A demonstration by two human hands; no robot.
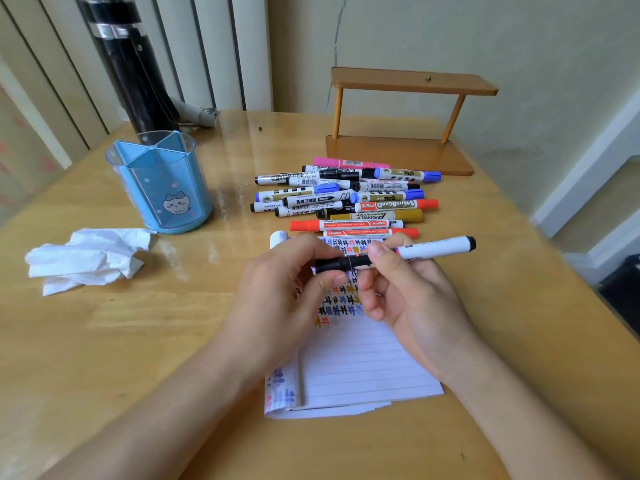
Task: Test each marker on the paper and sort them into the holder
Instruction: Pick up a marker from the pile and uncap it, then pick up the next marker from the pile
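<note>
- The left hand (294, 289) was closed around the black cap (341, 263) of a white-bodied black marker (433, 247), with thumb and fingers pinching it.
- The right hand (408, 289) gripped the white barrel of the same marker, fingers curled tight; the far end of the marker pointed to the right.
- Both hands held the marker in the air above the lined paper (363, 368). The cap seemed seated on the barrel or nearly so; I cannot tell if it was going off or going on.
- The top part of the paper carried several rows of small marks in black, blue, red and yellow, so many tests appeared to be done already.
- However, the blue pen holder (162, 188), standing far to the left on the wooden table (104, 341), looked empty through its clear wall; no marker was seen in any of its compartments.
- A pile of markers (346, 199) lay just beyond the paper, in black, blue, red, pink and a yellow one, all capped as far as I could see.
- My judgement: the sorting into the holder was not yet begun, or was at its very start, and the whole pile was left to sort.
- A crumpled tissue (86, 258) lay at the near left of the holder, and a small wooden shelf (408, 116) stood far behind the pile.
</note>
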